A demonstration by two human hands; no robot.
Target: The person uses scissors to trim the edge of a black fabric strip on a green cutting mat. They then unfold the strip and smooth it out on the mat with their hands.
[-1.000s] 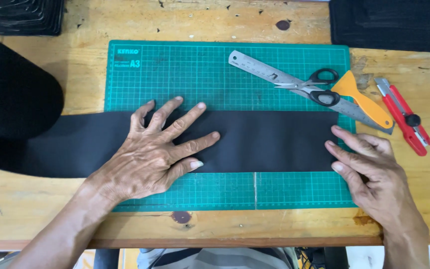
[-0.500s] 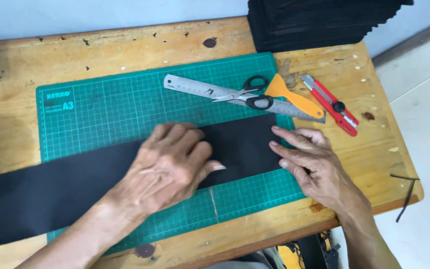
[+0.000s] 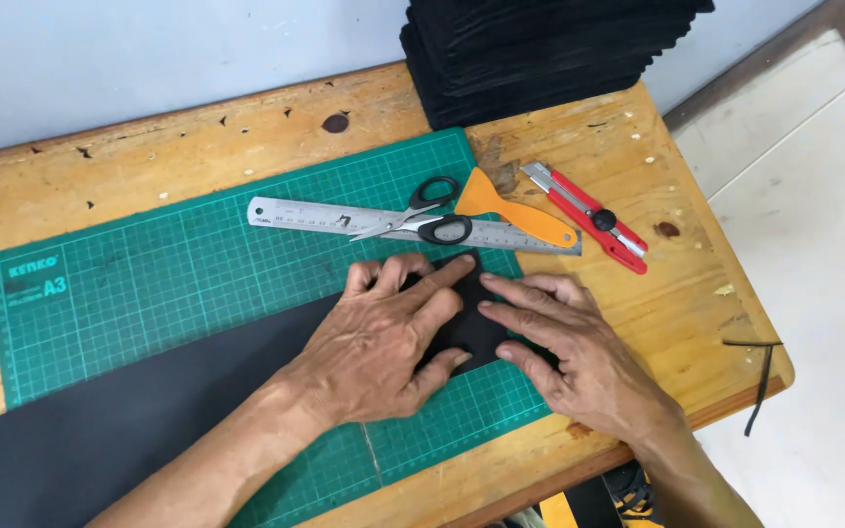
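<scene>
- Head view: a long strip of matte black fabric (image 3: 149, 411) is laid flat across a green gridded cutting mat (image 3: 178, 284), and its right end is found near the mat's right edge, under the two hands.
- The left hand (image 3: 383, 342) is pressed palm-down on the end of the strip, with the fingers spread and extended flat; nothing is gripped by it.
- The right hand (image 3: 579, 352) is placed just beside the left, with flat, open fingers resting on the strip's end and on the mat; nothing is clasped by it either.
- The mat is carried by a worn wooden table (image 3: 149, 166), whose pale, scuffed planks are marked with dark knots and small holes.
- A steel ruler (image 3: 315, 215), thin and straight, is laid across the upper part of the mat.
- Scissors (image 3: 422, 220) with black looped handles are rested on top of the ruler.
- An orange plastic scraper (image 3: 515, 210), wedge-shaped, is set just beside the scissors and over the ruler's right end.
- A red utility knife (image 3: 594, 220) is seen on bare wood to the right of the scraper.
- A tall stack of cut black pieces (image 3: 540, 49) is piled at the table's far edge.
</scene>
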